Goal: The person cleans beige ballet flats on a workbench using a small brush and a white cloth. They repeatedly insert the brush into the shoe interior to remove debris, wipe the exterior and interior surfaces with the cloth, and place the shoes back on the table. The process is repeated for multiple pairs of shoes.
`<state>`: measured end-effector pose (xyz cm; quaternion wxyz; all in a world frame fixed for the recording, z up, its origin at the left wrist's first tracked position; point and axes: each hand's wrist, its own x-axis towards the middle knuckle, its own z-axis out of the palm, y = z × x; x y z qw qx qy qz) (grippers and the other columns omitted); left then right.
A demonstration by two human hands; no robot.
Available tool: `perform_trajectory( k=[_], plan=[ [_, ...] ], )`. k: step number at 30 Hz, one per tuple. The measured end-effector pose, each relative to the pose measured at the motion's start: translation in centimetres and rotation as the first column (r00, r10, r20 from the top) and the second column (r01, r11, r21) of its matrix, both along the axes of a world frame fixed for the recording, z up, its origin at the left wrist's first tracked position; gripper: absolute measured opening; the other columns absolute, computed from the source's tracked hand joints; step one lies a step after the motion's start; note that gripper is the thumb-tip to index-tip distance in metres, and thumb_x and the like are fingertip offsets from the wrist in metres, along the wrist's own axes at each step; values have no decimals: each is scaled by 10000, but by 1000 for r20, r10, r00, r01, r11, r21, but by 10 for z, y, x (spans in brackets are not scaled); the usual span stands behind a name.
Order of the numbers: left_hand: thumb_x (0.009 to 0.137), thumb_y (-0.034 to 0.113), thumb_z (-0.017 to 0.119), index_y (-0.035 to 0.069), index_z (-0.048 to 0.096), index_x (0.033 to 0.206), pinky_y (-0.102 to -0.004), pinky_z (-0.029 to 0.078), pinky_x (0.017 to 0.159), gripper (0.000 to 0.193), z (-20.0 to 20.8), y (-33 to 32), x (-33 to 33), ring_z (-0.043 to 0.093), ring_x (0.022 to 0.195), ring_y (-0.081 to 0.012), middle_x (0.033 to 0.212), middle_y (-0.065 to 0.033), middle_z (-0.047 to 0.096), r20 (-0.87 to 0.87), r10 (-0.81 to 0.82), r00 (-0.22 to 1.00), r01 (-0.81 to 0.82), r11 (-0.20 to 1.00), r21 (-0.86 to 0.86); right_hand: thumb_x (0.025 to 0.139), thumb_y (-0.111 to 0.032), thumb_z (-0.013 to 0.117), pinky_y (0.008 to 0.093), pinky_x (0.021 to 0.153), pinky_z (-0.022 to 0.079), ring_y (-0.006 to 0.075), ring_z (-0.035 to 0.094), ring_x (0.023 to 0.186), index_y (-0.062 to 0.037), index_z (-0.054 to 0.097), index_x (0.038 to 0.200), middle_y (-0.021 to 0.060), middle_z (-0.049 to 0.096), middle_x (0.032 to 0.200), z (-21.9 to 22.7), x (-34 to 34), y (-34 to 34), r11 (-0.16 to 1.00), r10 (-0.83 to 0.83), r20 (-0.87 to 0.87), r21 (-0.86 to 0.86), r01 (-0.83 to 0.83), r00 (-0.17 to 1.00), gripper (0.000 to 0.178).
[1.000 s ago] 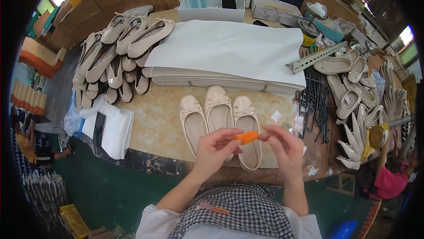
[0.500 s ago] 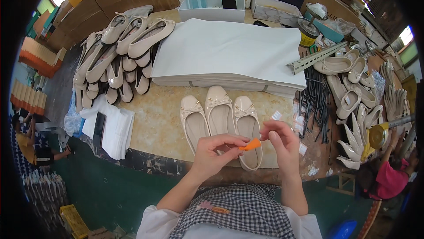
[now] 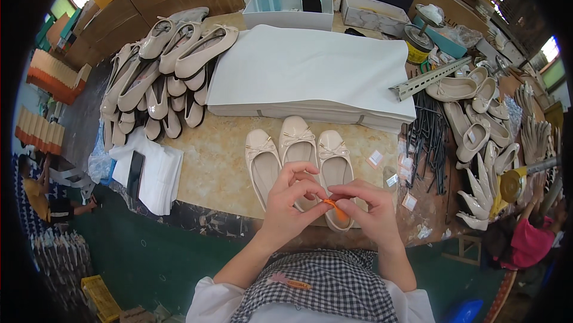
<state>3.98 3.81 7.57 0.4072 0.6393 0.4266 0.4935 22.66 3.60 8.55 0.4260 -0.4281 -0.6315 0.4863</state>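
Note:
My left hand (image 3: 286, 208) pinches a small, limp orange piece (image 3: 339, 211) between thumb and fingertips. Close against it, my right hand (image 3: 377, 214) also has thumb and forefinger closed on the orange piece. Its exact kind is not plain, as the fingertips partly cover it. Just beyond and beneath my hands lie three beige ballet flats with bows: a left shoe (image 3: 262, 159), a middle shoe (image 3: 296, 141) and a right shoe (image 3: 334, 156). Their toes point away from me, and my hands hide parts of their heels.
A thick stack of white paper (image 3: 310, 63) lies behind the shoes. Heaped beige flats (image 3: 158, 75) stand at the left, near a phone (image 3: 136, 175) on white sheets. Black rods (image 3: 427, 138), a slotted metal bar (image 3: 431, 78) and more shoes (image 3: 471, 135) crowd the right.
My right hand has come down and in, closing its fingertips on the orange piece beside my left. More small packets show on the table at the right, where that hand was.

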Motion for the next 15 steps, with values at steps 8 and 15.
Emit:
perform_trajectory(
  k=[8,15],
  plan=[
    [615,-33,766,71,707,813,-279,495,724,231,-2,1,-6,573,923,-175,1117,-80,523,-48,-55,997,58,996,66,753,1,697,261,700,504,140,641,763,-60,692,1089,83,680,876,3,3,-3,993,94,2,-73,-94,996,341],
    [667,-3,774,62,711,831,-261,489,676,187,-2,0,-9,575,891,-158,1090,-55,562,-13,-110,994,110,994,17,741,-15,726,260,656,486,149,620,718,-68,722,979,57,677,804,9,-4,-6,994,-26,130,112,11,991,244]
  ],
)
